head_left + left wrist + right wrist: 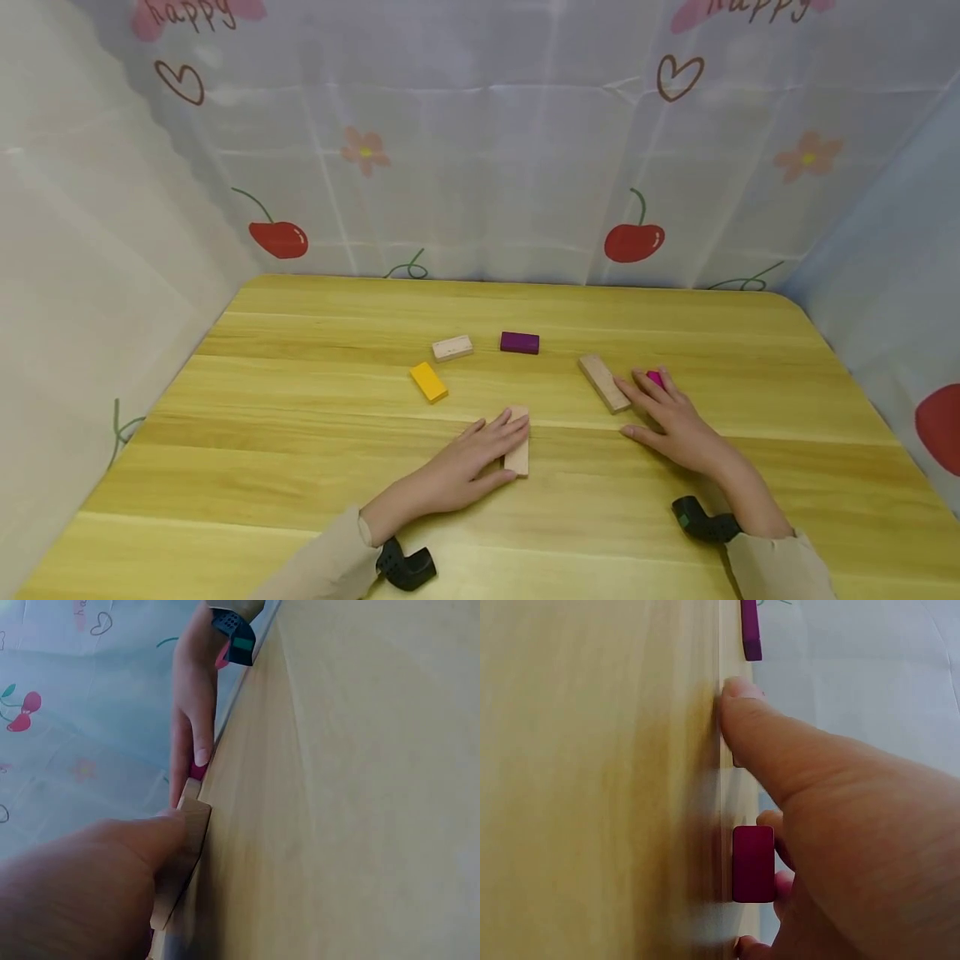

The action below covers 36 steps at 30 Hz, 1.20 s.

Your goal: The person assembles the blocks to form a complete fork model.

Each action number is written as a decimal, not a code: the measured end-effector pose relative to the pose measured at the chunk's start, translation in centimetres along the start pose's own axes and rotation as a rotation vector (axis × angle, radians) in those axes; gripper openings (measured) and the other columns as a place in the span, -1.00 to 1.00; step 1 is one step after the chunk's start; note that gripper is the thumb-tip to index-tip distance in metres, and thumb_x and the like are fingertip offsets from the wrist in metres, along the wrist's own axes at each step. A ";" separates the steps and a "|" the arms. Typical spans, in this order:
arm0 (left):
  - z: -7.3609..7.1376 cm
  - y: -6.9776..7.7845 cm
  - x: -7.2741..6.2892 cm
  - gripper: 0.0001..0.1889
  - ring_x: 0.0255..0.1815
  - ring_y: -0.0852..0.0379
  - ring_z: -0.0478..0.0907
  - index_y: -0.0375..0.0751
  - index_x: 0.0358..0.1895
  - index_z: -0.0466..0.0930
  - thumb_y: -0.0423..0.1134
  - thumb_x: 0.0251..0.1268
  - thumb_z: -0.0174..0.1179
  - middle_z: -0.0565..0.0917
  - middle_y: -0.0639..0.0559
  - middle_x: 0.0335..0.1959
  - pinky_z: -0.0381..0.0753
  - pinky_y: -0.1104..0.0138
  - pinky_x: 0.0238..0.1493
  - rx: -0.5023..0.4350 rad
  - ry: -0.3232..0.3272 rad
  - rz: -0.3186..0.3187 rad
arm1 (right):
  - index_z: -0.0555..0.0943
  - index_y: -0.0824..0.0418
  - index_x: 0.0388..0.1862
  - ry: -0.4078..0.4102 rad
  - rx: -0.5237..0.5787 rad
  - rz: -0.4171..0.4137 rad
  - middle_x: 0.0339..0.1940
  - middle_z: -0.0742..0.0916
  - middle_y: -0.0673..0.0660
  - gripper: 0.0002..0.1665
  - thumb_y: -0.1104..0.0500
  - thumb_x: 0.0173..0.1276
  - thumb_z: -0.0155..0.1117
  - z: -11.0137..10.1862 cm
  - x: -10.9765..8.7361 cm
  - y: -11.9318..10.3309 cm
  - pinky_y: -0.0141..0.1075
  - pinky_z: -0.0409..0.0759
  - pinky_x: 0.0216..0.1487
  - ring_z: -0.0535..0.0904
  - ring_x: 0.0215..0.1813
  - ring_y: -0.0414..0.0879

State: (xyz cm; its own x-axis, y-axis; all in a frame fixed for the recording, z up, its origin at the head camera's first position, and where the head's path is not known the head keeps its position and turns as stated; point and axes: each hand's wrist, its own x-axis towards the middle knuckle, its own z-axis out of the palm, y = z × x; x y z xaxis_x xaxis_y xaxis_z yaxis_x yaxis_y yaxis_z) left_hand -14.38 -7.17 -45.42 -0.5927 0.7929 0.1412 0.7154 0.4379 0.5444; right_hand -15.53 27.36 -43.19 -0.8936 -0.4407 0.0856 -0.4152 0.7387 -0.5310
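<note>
My left hand (463,468) rests on a plain wooden block (517,460) near the middle of the table. Its fingers stretch over the block's far part, and the thumb touches near its close end. To the right, my right hand (681,429) reaches over a pink block (655,378), partly covered by the fingers. In the right wrist view the pink block (753,864) shows its end face, with fingers behind it and the thumb apart. A second plain wooden block (602,382) lies slantwise beside the right index fingertip; contact is hard to tell.
Farther back lie a purple block (520,342) and a short pale wooden block (452,347). A yellow block (428,382) lies to the left. The wooden table (300,467) meets a printed curtain (480,167) at its back edge.
</note>
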 end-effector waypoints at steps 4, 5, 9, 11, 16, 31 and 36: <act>0.0 0.3 -0.1 -0.39 0.46 0.13 -0.23 -0.08 0.47 0.05 -0.02 0.45 -0.05 -0.01 0.12 0.47 -0.13 -0.01 0.37 0.024 -0.011 -0.018 | 0.23 0.14 0.45 0.020 0.005 0.004 0.40 0.17 0.45 -0.28 0.04 0.36 0.20 0.2 0.0 -0.1 0.39 -0.17 0.20 -0.28 0.39 0.44; 0.1 0.4 -0.1 -0.40 0.46 0.12 -0.23 -0.08 0.47 0.07 -0.03 0.44 -0.04 0.00 0.12 0.47 -0.12 -0.01 0.36 0.024 -0.009 -0.024 | 0.23 0.14 0.44 0.025 0.007 0.006 0.40 0.17 0.45 -0.28 0.04 0.36 0.19 0.2 0.0 -0.1 0.39 -0.17 0.20 -0.28 0.39 0.44; 0.3 0.9 0.1 -0.40 0.46 0.10 -0.21 -0.09 0.46 0.08 -0.03 0.44 -0.04 0.01 0.11 0.47 -0.10 -0.04 0.35 0.044 0.009 -0.037 | 0.23 0.18 0.44 0.036 -0.014 0.027 0.39 0.18 0.45 -0.29 0.02 0.38 0.17 0.3 -0.1 -0.3 0.42 -0.21 0.18 -0.26 0.40 0.42; 0.4 0.9 0.2 -0.40 0.46 0.10 -0.22 -0.09 0.47 0.07 -0.02 0.44 -0.05 0.00 0.11 0.47 -0.11 -0.04 0.36 0.052 0.015 -0.038 | 0.22 0.24 0.43 0.051 -0.031 0.029 0.38 0.19 0.46 -0.28 0.02 0.38 0.18 0.2 0.1 -0.5 0.40 -0.22 0.19 -0.22 0.41 0.40; 0.5 0.9 0.1 -0.42 0.46 0.11 -0.23 -0.09 0.47 0.05 -0.01 0.48 -0.14 0.00 0.11 0.47 -0.13 -0.03 0.36 0.056 0.022 -0.037 | 0.21 0.44 0.38 0.116 -0.036 0.027 0.32 0.28 0.50 -0.25 0.08 0.37 0.20 0.2 0.9 -1.8 0.29 0.03 0.23 0.03 0.36 0.39; 0.2 0.9 0.1 -0.44 0.45 0.07 -0.14 -0.21 0.42 0.16 -0.08 0.44 -0.03 0.12 0.03 0.43 -0.05 0.10 0.37 -0.031 0.069 -0.017 | 0.33 0.58 0.23 0.160 -0.039 0.147 0.10 0.51 0.50 -0.37 0.26 0.28 0.28 1.5 3.1 -3.4 0.12 0.46 0.02 0.47 0.08 0.31; 0.3 0.9 0.2 -0.44 0.45 0.08 -0.13 -0.21 0.41 0.18 -0.08 0.43 -0.02 0.14 0.03 0.43 -0.04 0.09 0.37 -0.043 0.078 -0.022 | 0.42 0.51 0.20 0.226 -0.050 0.172 0.04 0.57 0.45 -0.41 0.27 0.24 0.32 1.9 3.2 -3.1 0.11 0.50 -0.05 0.52 0.02 0.28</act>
State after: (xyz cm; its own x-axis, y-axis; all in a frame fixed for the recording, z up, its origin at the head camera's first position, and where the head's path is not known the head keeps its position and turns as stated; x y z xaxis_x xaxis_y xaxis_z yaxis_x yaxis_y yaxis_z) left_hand -13.74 -6.52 -45.14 -0.6360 0.7474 0.1919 0.6867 0.4347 0.5826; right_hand -16.77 22.73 -42.91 -0.9646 -0.1858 0.1871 -0.2572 0.8197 -0.5119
